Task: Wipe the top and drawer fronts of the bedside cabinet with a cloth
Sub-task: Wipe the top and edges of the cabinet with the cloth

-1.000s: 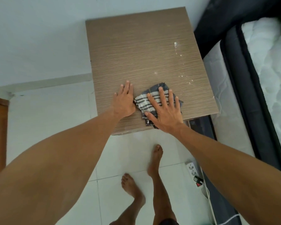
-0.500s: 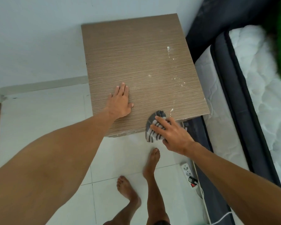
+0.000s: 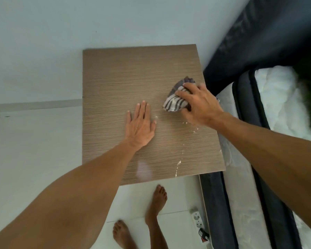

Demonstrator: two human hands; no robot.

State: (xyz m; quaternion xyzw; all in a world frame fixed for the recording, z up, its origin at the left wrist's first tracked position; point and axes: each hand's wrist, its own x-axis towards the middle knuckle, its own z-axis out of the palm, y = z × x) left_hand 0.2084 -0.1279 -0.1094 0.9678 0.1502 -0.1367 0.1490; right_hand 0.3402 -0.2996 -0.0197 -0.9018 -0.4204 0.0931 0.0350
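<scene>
The bedside cabinet's wood-grain top (image 3: 115, 78) fills the middle of the head view; its drawer fronts are hidden below it. My left hand (image 3: 140, 124) lies flat and open on the top near its middle. My right hand (image 3: 197, 105) presses a bunched grey-and-white striped cloth (image 3: 176, 101) onto the top near its right edge. White specks and smears (image 3: 178, 164) dot the top's right side, running down to the front edge.
A bed with a dark frame (image 3: 241, 97) and white mattress (image 3: 276, 90) stands against the cabinet's right side. A pale wall runs behind. My bare feet (image 3: 156, 200) stand on white floor tiles in front. A power strip (image 3: 197, 220) lies by the bed frame.
My right hand has carried the cloth from the front edge of the top up to the right side, farther back. The left hand stays flat on the top. The camera has shifted.
</scene>
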